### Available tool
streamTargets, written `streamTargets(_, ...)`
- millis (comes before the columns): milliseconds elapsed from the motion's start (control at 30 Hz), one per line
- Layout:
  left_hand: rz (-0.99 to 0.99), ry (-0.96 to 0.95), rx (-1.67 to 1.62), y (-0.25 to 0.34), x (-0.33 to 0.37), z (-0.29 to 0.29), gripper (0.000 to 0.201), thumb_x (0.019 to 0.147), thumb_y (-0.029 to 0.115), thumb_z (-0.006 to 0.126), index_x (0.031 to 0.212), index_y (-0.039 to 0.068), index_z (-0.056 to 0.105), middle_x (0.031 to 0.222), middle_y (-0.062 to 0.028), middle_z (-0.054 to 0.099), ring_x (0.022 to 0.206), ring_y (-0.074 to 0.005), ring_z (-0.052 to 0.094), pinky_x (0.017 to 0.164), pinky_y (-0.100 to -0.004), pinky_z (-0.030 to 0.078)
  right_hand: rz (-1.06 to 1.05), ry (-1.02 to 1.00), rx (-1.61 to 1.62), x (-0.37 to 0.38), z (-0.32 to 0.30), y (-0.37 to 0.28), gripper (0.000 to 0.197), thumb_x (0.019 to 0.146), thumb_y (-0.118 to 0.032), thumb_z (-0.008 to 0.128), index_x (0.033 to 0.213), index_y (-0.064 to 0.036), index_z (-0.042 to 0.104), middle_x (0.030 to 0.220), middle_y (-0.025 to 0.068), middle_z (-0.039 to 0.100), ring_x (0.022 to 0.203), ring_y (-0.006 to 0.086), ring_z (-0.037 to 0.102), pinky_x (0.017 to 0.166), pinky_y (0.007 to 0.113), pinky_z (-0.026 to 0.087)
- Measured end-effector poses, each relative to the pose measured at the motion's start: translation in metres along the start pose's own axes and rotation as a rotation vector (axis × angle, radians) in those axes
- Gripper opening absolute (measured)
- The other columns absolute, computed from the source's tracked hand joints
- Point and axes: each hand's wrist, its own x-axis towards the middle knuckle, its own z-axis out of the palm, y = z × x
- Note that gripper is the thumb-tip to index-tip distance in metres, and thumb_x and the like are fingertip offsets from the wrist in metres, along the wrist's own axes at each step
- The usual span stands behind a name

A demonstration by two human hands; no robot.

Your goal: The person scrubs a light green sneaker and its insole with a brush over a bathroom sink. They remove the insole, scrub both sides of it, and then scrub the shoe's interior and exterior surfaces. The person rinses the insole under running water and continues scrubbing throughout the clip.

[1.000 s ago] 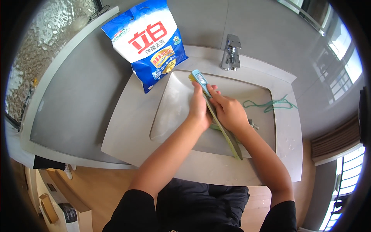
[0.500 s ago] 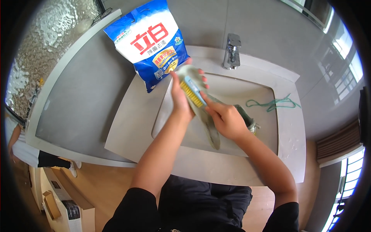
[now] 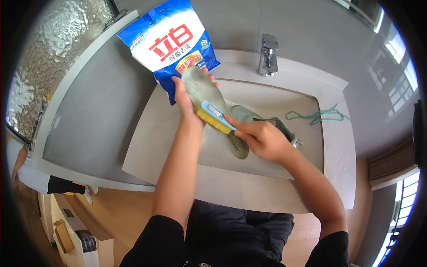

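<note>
My left hand (image 3: pixel 189 100) is wrapped round a grey-green insole (image 3: pixel 199 86), thumb on one edge and fingertips over the other. The insole slants across the basin, its broad end up by the blue and white bag and its dark-speckled end toward me. My right hand (image 3: pixel 265 139) grips the light blue scrubbing brush (image 3: pixel 216 116). Its yellow bristles rest against the middle of the insole. Beneath and beyond my right hand, a green shoe (image 3: pixel 243 113) lies in the white sink (image 3: pixel 293 101), partly hidden by that hand.
A large blue and white bag (image 3: pixel 167 38) stands at the sink's back left. The chrome faucet (image 3: pixel 268 55) rises behind the basin. A green shoelace (image 3: pixel 318 116) hangs over the right rim. At far left, another person (image 3: pixel 33 171) is partly seen; a cardboard box (image 3: pixel 86 231) is below.
The brush has slid down the insole toward me. My left hand and the insole have shifted left, turning the insole's surface more into view and uncovering more of the shoe.
</note>
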Motion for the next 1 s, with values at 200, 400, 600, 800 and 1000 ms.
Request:
streamTargets(200, -0.131, -0.048, -0.040, -0.004, -0.003, 0.011, 0.067, 0.108, 0.062, 0.043, 0.150, 0.011, 0.050, 0.124, -0.0125, 0.063, 0.126, -0.0358, 0.059, 0.097, -0.0500, 0.052, -0.031, 0.172, -0.537, -0.003, -0.004, 0.014, 0.050, 0.099, -0.025, 0.068, 0.147, -0.0372, 0.063, 0.071, 0.0033, 0.063, 0.058, 0.0299, 0.064, 0.053, 0.043, 0.054)
streamTargets(400, -0.291, -0.128, -0.015, -0.035, -0.035, 0.046, 0.068, 0.111, 0.061, 0.033, 0.158, 0.013, 0.044, 0.150, -0.0115, 0.055, 0.146, -0.0312, 0.047, 0.119, -0.0480, 0.039, 0.052, 0.499, -0.674, 0.020, 0.001, 0.018, 0.046, 0.099, -0.028, 0.068, 0.145, -0.0379, 0.065, 0.067, 0.0020, 0.057, 0.046, 0.0253, 0.057, 0.044, 0.040, 0.048)
streamTargets(600, -0.416, -0.197, 0.134, -0.039, -0.036, 0.044, 0.067, 0.113, 0.053, 0.031, 0.163, 0.009, 0.033, 0.165, -0.0076, 0.044, 0.153, -0.0284, 0.039, 0.125, -0.0478, 0.035, 0.099, 0.476, -0.592, 0.022, -0.008, 0.028, 0.048, 0.100, -0.025, 0.069, 0.146, -0.0351, 0.064, 0.069, 0.0050, 0.059, 0.052, 0.0292, 0.058, 0.050, 0.043, 0.049)
streamTargets(800, 0.059, -0.114, 0.192, 0.001, 0.001, 0.006, 0.068, 0.113, 0.052, 0.033, 0.164, 0.008, 0.030, 0.168, -0.0096, 0.040, 0.157, -0.0271, 0.033, 0.127, -0.0467, 0.030, -0.002, 0.183, -0.383, -0.001, -0.002, 0.022, 0.047, 0.100, -0.026, 0.065, 0.147, -0.0337, 0.063, 0.078, 0.0091, 0.068, 0.062, 0.0335, 0.067, 0.060, 0.046, 0.056)
streamTargets(1000, 0.079, -0.129, 0.160, 0.010, 0.000, 0.014, 0.068, 0.112, 0.055, 0.032, 0.164, 0.011, 0.031, 0.166, -0.0092, 0.042, 0.154, -0.0266, 0.038, 0.125, -0.0478, 0.034, 0.415, 0.297, 0.161, -0.003, -0.021, 0.025, 0.053, 0.105, -0.036, 0.064, 0.157, -0.0289, 0.052, 0.089, 0.0195, 0.073, 0.075, 0.0324, 0.071, 0.074, 0.041, 0.054)
